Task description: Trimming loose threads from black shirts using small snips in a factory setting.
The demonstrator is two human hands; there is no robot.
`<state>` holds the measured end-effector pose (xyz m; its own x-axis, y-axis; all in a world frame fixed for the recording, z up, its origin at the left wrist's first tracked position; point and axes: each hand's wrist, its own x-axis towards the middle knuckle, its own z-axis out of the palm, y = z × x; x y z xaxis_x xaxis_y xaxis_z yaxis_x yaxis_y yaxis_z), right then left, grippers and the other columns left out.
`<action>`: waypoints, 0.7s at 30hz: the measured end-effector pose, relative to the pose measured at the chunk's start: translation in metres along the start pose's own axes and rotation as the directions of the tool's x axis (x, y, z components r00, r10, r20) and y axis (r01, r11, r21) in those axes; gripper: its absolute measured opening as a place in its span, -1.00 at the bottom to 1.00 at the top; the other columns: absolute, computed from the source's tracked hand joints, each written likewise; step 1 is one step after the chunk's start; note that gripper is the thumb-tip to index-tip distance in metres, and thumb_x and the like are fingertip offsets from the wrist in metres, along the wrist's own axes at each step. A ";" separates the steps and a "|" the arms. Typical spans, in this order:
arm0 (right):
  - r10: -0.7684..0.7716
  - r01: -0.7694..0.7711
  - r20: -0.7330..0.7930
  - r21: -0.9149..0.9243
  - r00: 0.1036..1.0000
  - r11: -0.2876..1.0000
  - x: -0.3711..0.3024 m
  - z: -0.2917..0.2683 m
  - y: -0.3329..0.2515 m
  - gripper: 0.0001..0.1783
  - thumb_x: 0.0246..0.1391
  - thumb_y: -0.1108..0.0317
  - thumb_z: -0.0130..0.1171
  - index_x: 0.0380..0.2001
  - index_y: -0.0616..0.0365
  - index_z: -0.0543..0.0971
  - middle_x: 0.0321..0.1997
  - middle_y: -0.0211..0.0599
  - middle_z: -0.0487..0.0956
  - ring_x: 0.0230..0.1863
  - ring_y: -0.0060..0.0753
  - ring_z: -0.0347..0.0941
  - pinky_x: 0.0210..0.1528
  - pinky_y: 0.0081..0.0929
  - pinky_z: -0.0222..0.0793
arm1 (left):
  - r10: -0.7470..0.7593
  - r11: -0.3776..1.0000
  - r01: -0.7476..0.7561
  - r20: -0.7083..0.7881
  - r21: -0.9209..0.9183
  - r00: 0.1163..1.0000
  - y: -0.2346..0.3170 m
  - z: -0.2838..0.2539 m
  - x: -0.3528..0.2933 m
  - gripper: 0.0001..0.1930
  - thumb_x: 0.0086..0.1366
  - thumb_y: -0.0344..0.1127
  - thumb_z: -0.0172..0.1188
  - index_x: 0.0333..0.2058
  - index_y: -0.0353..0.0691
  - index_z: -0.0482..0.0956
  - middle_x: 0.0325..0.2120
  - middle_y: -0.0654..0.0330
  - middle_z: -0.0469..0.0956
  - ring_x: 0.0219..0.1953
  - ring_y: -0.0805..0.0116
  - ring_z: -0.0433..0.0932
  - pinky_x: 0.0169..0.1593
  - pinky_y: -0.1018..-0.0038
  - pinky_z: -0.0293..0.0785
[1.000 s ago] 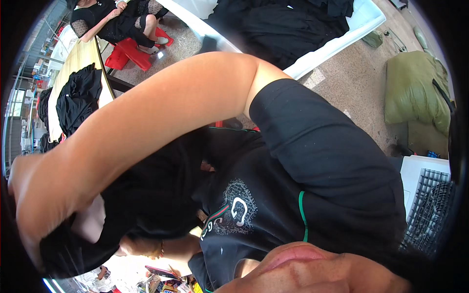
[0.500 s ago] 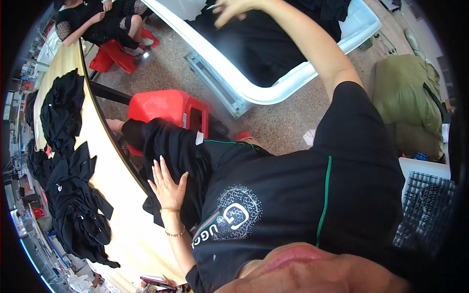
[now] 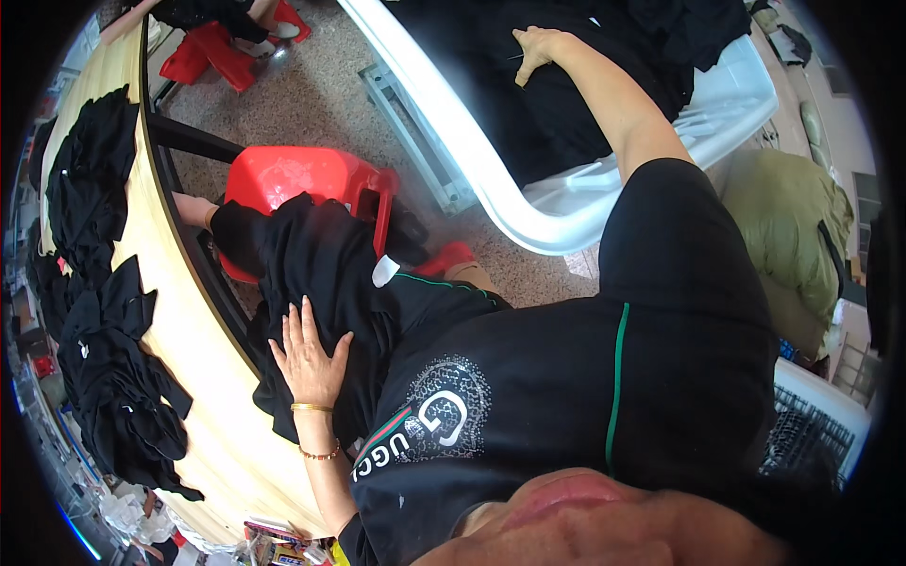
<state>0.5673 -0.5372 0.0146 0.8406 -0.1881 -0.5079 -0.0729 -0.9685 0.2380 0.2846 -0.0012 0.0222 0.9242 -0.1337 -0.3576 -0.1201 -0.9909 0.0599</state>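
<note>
While the left hand (image 3: 307, 363) lies flat, fingers spread, on the black garment (image 3: 316, 250) beside the table (image 3: 226, 424), the right hand (image 3: 545, 49) is at the black cloth (image 3: 566, 132) inside the white bin (image 3: 453, 127), thumb parted; its grip cannot be determined.

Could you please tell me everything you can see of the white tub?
The white tub looks like smooth, moulded plastic, with a thick rim and a rounded near corner. It sits upright and open-topped, a grey metal frame showing low by its left side; the picture's upper edge cuts it off. Black cloth lies inside. The right hand is over that cloth.
</note>
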 end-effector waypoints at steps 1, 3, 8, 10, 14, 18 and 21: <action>0.009 -0.007 -0.037 0.042 0.999 0.999 0.002 0.003 0.003 0.24 -0.49 -0.08 0.54 0.30 0.25 0.25 0.21 -0.02 0.41 0.16 -0.13 0.43 0.15 -0.32 0.42 | 0.004 1.000 -0.004 -0.009 -0.005 1.000 0.000 0.000 0.001 -0.08 0.16 0.11 0.27 0.40 -0.01 0.03 0.35 0.00 0.16 0.39 0.05 0.11 0.38 -0.12 -0.07; 0.012 -0.013 0.017 0.044 1.000 0.999 0.011 0.003 0.003 0.22 -0.48 -0.08 0.53 0.28 0.26 0.26 0.16 -0.02 0.46 0.13 -0.13 0.46 0.13 -0.31 0.43 | 0.009 1.000 -0.010 -0.031 -0.012 0.999 0.000 0.000 0.003 -0.08 0.15 0.11 0.28 0.40 -0.01 0.03 0.33 0.00 0.18 0.38 0.04 0.14 0.38 -0.11 -0.06; -0.102 0.112 -0.081 0.121 0.991 0.986 0.014 0.020 0.008 -0.35 -0.47 0.00 0.48 -0.30 0.26 0.64 -0.29 -0.12 0.66 -0.16 -0.13 0.61 -0.10 -0.24 0.50 | -0.014 0.996 0.011 -0.037 -0.084 0.999 0.002 -0.009 0.007 -0.09 0.15 0.07 0.29 0.39 -0.03 0.04 0.35 0.02 0.15 0.39 0.08 0.13 0.39 -0.06 -0.07; -0.108 0.126 -0.136 0.126 0.985 0.984 0.010 0.020 0.005 -0.38 -0.44 0.02 0.46 -0.29 0.25 0.64 -0.28 -0.12 0.66 -0.17 -0.12 0.60 -0.12 -0.24 0.50 | -0.020 0.995 0.016 -0.044 -0.101 0.999 0.005 -0.012 0.006 -0.10 0.16 0.06 0.29 0.39 -0.05 0.05 0.36 0.02 0.14 0.40 0.10 0.11 0.40 -0.04 -0.08; -0.044 0.053 -0.070 0.127 0.997 0.990 -0.015 0.003 -0.005 -0.33 -0.43 0.13 0.42 -0.11 0.19 0.65 -0.12 -0.15 0.67 -0.07 -0.15 0.60 -0.06 -0.27 0.50 | -0.003 0.977 -0.027 -0.142 -0.212 0.990 -0.001 -0.020 0.000 -0.10 0.17 0.02 0.31 0.38 -0.08 0.06 0.36 0.00 0.13 0.42 0.04 0.04 0.40 -0.03 -0.07; -0.041 0.140 -0.321 0.292 0.946 0.946 -0.043 0.014 0.011 -0.31 -0.45 0.14 0.40 -0.11 0.23 0.64 -0.21 -0.07 0.67 -0.14 -0.16 0.61 -0.10 -0.32 0.50 | 0.115 0.883 -0.215 -0.251 -0.418 0.961 -0.014 -0.041 0.003 -0.14 0.19 -0.14 0.34 0.38 -0.15 0.07 0.36 -0.07 0.09 0.43 -0.05 -0.01 0.41 0.09 -0.05; -0.051 0.166 -0.313 0.355 0.948 0.920 -0.076 -0.011 0.000 -0.11 -0.50 0.17 0.41 0.06 0.34 0.53 -0.08 0.01 0.64 -0.05 -0.11 0.60 -0.03 -0.34 0.49 | 0.157 0.795 -0.299 -0.298 -0.528 0.942 -0.013 -0.067 0.003 -0.18 0.23 -0.20 0.31 0.37 -0.19 0.07 0.36 -0.07 0.09 0.43 -0.02 -0.02 0.41 0.15 -0.04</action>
<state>0.5095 -0.5214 0.0624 0.9689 -0.0781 -0.2347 -0.1176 -0.9803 -0.1590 0.3128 0.0120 0.0825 0.9594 -0.2775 -0.0501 -0.1807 -0.7414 0.6463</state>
